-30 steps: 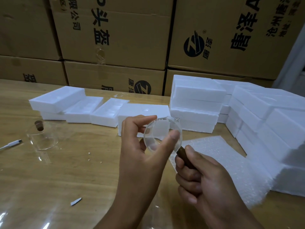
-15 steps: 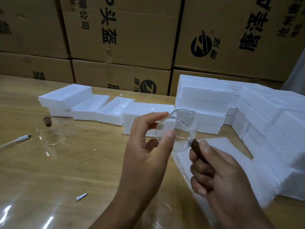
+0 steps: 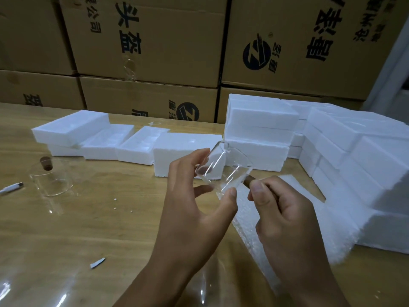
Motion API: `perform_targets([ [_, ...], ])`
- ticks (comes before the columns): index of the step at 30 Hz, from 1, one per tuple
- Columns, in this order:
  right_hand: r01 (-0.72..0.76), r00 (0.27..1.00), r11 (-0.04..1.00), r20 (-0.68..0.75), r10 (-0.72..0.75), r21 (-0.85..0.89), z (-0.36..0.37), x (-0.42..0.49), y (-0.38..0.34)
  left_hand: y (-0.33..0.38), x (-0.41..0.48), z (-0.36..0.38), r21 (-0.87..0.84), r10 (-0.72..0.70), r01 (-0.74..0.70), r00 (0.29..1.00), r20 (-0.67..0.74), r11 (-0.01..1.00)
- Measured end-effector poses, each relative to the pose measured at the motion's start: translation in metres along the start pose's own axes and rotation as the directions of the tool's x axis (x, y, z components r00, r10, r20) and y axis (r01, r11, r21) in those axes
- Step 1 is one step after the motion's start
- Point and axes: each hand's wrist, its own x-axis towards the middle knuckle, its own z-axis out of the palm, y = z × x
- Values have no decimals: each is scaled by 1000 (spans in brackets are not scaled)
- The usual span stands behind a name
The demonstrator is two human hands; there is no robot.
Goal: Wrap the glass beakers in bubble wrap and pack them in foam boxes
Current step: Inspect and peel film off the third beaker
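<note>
I hold a clear glass beaker [image 3: 223, 173] with a spout and a dark wooden handle above the table's middle. My left hand [image 3: 194, 209] pinches its body between thumb and fingers. My right hand [image 3: 285, 218] is closed around the wooden handle [image 3: 249, 180]. The beaker is tilted, its mouth turned up and away. A white bubble wrap sheet [image 3: 294, 218] lies flat under my right hand. A second glass beaker [image 3: 52, 178] with a brown handle stands on the table at the left. Open foam boxes [image 3: 141, 147] lie in a row behind.
Closed foam boxes [image 3: 354, 151] are stacked at the back right and along the right side. Cardboard cartons [image 3: 155, 52] wall off the back. A white pen [image 3: 11, 188] lies at the far left, and a foam scrap [image 3: 97, 262] lies near the front.
The beaker has turned from showing its round base to me to a tilted side view, and both hands have shifted slightly right and lower over the bubble wrap.
</note>
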Motion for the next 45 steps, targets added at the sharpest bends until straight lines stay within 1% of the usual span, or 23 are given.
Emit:
perform_targets([
  [4, 59, 998, 995, 12, -58, -78, 2, -1, 1, 0, 0, 1, 59, -15, 17, 999, -33, 998],
  [11, 156, 987, 970, 71, -145, -188, 5, -5, 5, 0, 3, 0, 24, -156, 160, 980, -126, 987],
  [13, 170, 985, 964, 77, -157, -207, 5, -5, 5, 1, 3, 0, 20, -173, 178, 973, -151, 984],
  [22, 177, 982, 970, 103, -161, -167, 1, -5, 6, 3, 6, -2, 47, -162, 172, 971, -174, 984],
  [27, 137, 988, 985, 88, -127, -110, 0, -5, 4, 2, 6, -4, 29, -167, 173, 975, -145, 985],
  [29, 137, 988, 983, 82, -128, -119, 0, -5, 4, 2, 6, -3, 16, -169, 173, 976, -137, 985],
  [33, 162, 984, 977, 101, -149, -136, 0, -6, 3, 4, 6, -4, -23, -165, 163, 972, -167, 986],
  [38, 210, 976, 958, 108, -191, -197, 3, -6, 3, 3, 2, -2, 5, -181, 184, 969, -171, 983],
  [43, 197, 978, 959, 114, -177, -202, 2, -6, 5, 4, 3, -2, 11, -168, 172, 972, -164, 985],
  [45, 183, 980, 968, 112, -165, -170, 1, -5, 5, 4, 3, -3, 9, -150, 154, 975, -164, 988],
])
